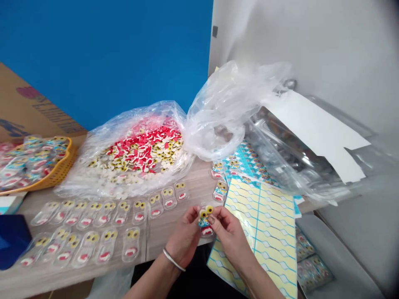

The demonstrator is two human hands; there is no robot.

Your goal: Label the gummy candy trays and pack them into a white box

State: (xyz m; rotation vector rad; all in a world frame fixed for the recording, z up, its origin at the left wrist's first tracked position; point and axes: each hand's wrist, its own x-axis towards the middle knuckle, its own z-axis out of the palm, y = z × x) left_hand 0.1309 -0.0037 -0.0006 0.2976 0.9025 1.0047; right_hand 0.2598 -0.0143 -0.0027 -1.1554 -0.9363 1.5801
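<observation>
A flat, plain blue wall [109,54] fills the upper left of the view, its colour strong and nearly even. Near the middle it ends at an upright edge, where a pale grey wall [327,45] takes over and spreads across the right side. A small dark square patch [215,31] sits on the pale surface close to that edge. Light falls softly on the grey, brighter near the corner and dimmer toward the far upper right. Below stands a table [201,180] with a light greyish-brown wood-grain top, crossed by a thin seam [146,236]. Under its front edge at lower left, a sliver of brownish floor [71,290] shows, too little to tell its material.
</observation>
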